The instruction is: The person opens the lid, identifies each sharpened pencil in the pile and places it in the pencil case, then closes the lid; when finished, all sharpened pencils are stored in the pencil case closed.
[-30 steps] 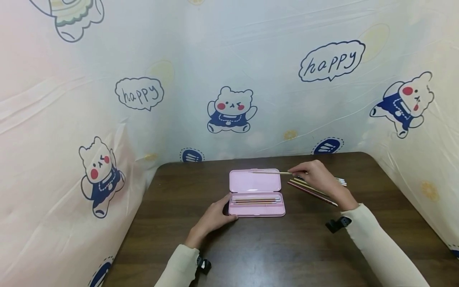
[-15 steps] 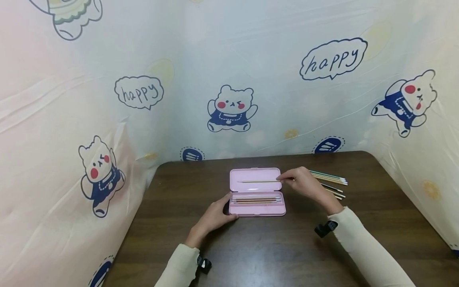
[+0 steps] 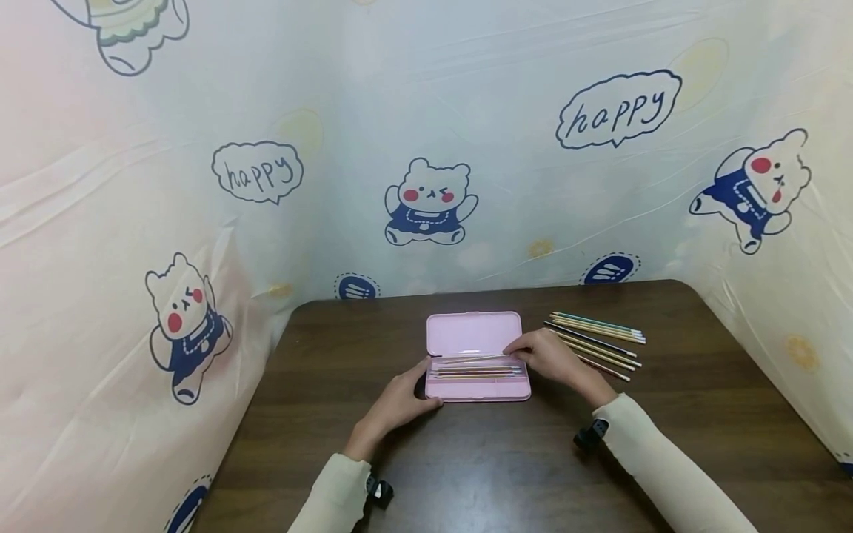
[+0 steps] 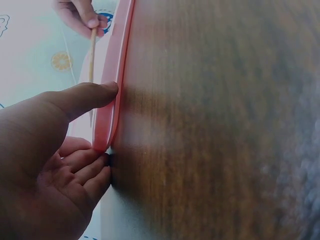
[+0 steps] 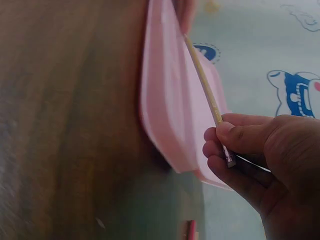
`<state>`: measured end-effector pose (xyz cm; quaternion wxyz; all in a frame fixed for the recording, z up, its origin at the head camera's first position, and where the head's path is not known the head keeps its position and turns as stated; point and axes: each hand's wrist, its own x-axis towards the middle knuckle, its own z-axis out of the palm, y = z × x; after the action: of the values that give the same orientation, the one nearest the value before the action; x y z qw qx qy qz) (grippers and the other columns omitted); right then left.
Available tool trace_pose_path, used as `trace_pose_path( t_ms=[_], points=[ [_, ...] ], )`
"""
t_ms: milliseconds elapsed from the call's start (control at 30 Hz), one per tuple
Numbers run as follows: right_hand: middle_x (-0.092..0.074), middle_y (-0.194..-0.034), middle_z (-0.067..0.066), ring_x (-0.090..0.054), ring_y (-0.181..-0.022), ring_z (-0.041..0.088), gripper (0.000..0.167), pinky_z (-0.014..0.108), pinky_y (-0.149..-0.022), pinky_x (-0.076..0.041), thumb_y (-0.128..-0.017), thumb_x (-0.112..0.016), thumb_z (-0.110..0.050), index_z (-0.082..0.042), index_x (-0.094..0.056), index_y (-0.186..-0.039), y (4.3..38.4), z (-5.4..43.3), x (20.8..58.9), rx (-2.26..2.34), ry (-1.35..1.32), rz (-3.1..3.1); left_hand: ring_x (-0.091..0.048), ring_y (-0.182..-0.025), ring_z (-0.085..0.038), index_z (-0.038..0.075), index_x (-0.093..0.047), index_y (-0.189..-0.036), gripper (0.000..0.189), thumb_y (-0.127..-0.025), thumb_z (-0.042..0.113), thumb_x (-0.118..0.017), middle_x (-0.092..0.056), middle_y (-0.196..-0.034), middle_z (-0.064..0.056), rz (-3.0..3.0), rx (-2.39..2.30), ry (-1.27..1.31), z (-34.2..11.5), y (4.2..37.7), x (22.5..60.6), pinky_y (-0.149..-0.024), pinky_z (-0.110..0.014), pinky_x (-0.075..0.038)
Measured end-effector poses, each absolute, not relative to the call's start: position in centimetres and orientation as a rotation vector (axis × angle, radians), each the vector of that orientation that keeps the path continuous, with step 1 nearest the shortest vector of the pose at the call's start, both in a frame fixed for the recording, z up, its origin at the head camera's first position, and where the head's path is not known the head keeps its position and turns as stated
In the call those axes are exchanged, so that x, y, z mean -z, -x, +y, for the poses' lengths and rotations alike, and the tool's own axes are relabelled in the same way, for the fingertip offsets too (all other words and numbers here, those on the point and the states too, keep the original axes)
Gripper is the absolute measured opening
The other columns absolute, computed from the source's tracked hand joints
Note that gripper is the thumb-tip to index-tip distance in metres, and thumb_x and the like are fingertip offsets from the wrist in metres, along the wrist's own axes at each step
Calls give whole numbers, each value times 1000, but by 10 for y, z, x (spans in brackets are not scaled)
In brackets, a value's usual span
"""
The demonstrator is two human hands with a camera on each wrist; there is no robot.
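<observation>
An open pink pencil case [image 3: 472,332] lies on the table with its lid folded back. Several pencils [image 3: 476,374] rest side by side in its lower half. My left hand [image 3: 397,396] holds the case at its left end, thumb on the front wall and fingers round the corner. Between thumb and fingers of my right hand [image 3: 552,357], a gold-coloured pencil [image 5: 204,80] is pinched near its eraser end. In the head view it lies level over the back of the lower half, tip pointing left. The left wrist view shows its tip end beyond my left thumb.
More loose pencils [image 3: 596,328] lie fanned out on the brown wooden table [image 3: 486,466], right of the case and partly behind my right hand. A printed cloth [image 3: 426,96] with bears hangs behind and at both sides of the table.
My right hand has brought the pencil left and toward me, from above the lid down to the lower half. My left hand has stayed at the case's left end.
</observation>
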<state>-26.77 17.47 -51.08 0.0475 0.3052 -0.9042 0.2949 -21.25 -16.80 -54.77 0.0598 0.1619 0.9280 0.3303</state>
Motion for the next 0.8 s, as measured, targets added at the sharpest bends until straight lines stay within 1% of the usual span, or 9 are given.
trace_pose_path(
  t_ms=[233,333,400,500,667,800],
  points=[
    [-83,-107,4,-78,-97,18,17,45,-91,-64,-96,-77,-3,-12,-86,-107,267,163,525,-795,-921,-2803,-42,-157,-30,17,-32,-169,93,-95,41,-81,-39,-172,-7,2803,-1002,-479,-168,212,547,-127,-53,-38],
    [-81,-106,0,-74,-99,17,16,43,-93,-63,-94,-79,-6,-14,-86,-107,266,158,529,-700,-935,-2785,-42,-157,-31,16,-32,-169,93,-95,41,-81,-39,-172,-7,2806,-998,-476,-168,212,548,-126,-53,-38],
    [-78,-104,-1,-69,-100,17,16,40,-91,-62,-93,-81,-7,-15,-86,-106,264,155,532,-604,-943,-2765,-42,-157,-31,17,-32,-169,93,-95,41,-81,-39,-172,-7,2807,-999,-477,-168,212,548,-126,-53,-38],
    [-73,-103,-1,-63,-99,17,17,38,-87,-59,-94,-81,-8,-16,-86,-107,262,151,535,-474,-950,-2758,-42,-157,-31,16,-32,-169,93,-95,40,-81,-39,-172,-8,2806,-998,-477,-168,212,547,-126,-53,-38],
    [-75,-102,-1,-62,-95,16,20,36,-86,-59,-94,-78,-5,-17,-86,-108,262,147,536,-387,-970,-2757,-42,-157,-31,15,-32,-169,92,-95,40,-81,-39,-172,-9,2806,-986,-466,-168,211,546,-127,-52,-38],
    [-75,-98,0,-59,-89,17,18,35,-81,-57,-92,-79,-3,-16,-86,-103,260,147,535,-356,-992,-2708,-42,-157,-32,14,-32,-169,93,-95,40,-81,-39,-172,-9,2805,-983,-470,-168,211,546,-126,-53,-38]
  ],
)
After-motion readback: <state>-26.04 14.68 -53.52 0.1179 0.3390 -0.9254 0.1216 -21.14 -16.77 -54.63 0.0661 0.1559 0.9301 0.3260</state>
